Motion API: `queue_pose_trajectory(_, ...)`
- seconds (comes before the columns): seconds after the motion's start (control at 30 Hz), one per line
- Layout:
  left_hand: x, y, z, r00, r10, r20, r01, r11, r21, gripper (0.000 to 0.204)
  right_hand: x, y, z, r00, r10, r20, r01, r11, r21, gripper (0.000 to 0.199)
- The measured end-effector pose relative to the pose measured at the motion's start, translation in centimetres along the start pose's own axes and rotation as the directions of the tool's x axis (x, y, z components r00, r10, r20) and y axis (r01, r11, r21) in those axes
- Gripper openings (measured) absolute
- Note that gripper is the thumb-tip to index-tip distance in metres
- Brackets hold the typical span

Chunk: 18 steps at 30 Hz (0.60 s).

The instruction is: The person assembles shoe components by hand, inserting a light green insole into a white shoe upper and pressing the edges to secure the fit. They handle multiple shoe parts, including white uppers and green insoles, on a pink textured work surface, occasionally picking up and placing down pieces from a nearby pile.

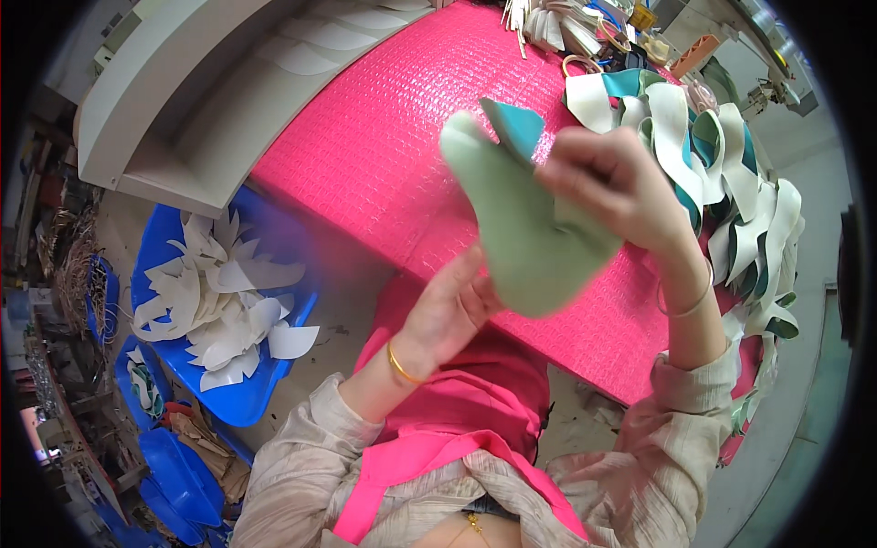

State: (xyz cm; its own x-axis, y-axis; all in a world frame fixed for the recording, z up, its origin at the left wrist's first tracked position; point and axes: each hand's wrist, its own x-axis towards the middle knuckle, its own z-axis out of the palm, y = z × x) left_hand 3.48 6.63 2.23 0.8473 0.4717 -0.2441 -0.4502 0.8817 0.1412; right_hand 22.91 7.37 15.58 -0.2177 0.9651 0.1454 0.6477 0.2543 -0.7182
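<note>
- The pale green curved cut piece (525, 228) looks like soft, matt sheet material, leather-like, with a teal reverse side.
- The bright pink table cover (384, 146) has an embossed, woven-looking texture with a slight sheen.
- The blue moulded plastic chair (233, 402) is smooth and glossy.
- The white curved cut-outs (224, 310) lying on it look thin, smooth and matt.
- The thin gold bangle (399, 363) is shiny metal.
- The beige sleeve (292, 466) is crinkled, matt cloth.
- The pink apron (457, 402) is smooth cloth.
</note>
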Motion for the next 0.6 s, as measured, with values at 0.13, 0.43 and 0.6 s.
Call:
queue_pose_trajectory(0.13, 3.7, 1.7, -3.6, 0.967, 0.256, 0.021, -0.253, 0.939, 0.231, 0.039, -0.3, -1.0, -0.4, 0.920, -0.147, 0.363, 0.307, 0.847, -0.435, 0.013)
queue_pose_trajectory(0.43, -3.5, -0.7, -1.6, 0.541, 0.492, 0.682, -0.103, -0.767, 0.634, 0.094, -3.7, 3.6, 1.1, 0.945, -0.027, 0.327, 0.080, 0.985, -0.151, 0.030)
queue_pose_trajectory(0.6, 3.2, -4.0, -2.1, 0.805, 0.333, 0.491, -0.201, -0.626, 0.754, 0.044, -0.2, 2.4, 4.7, 0.957, 0.140, 0.255, -0.253, 0.833, 0.493, 0.052)
